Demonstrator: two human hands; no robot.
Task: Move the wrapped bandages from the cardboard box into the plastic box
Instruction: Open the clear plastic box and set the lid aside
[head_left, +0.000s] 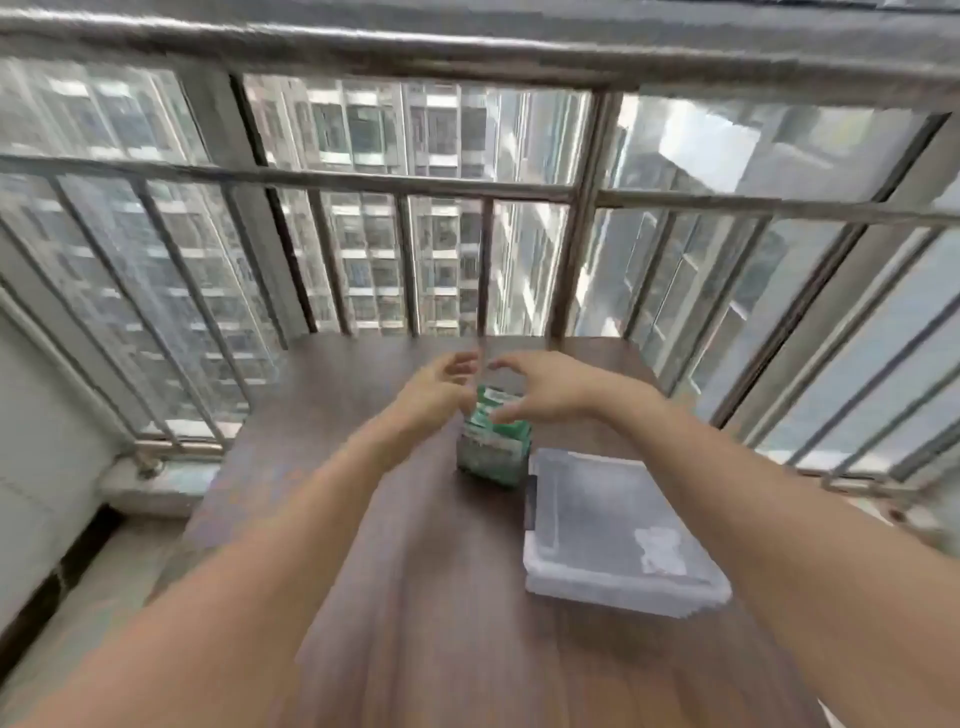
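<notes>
Head view, blurred by motion. Green-and-white cardboard box upright on dark wooden table, mid-scene. Clear plastic box, lid on, just right of and nearer than cardboard box. Left hand at box's upper left, fingers loosely curled; contact cannot be told. Right hand arched over box top, fingers spread, thumb against upper face; firm grip cannot be told. Wrapped bandages not visible. Metal railing and high-rise buildings far behind.
</notes>
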